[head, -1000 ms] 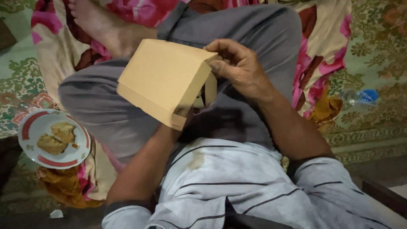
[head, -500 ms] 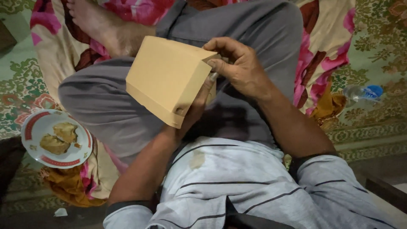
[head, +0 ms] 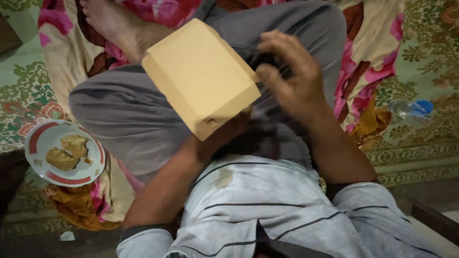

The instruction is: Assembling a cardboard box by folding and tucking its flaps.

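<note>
Over our lap, at about twelve o'clock from our chest, we hold a tan box [head: 201,76] tilted, one corner pointing down toward us. Our left hand [head: 224,131] sits under the box's lower end and is mostly hidden by it; we cannot tell how its fingers lie, only that the box rests on it. Our right hand [head: 291,76] hangs at three o'clock of the box, fingers loosely curled and spread, the fingertips just beside the box's right edge; whether they touch it we cannot tell. It grips nothing.

Below the box lie our crossed legs in grey trousers [head: 143,114], with a bare foot [head: 107,19] at eleven o'clock of the box. We wear a pale shirt [head: 258,205] with thin dark stripes. A floral cloth [head: 368,57] in pink and cream is spread under us on a green patterned carpet [head: 425,48].

At eight o'clock of the box, well apart from it, a white plate [head: 38,143] with a red rim holds pieces of browned food [head: 67,153]. At three o'clock, well apart on the carpet, lies a clear bottle [head: 411,109] with a blue label.
</note>
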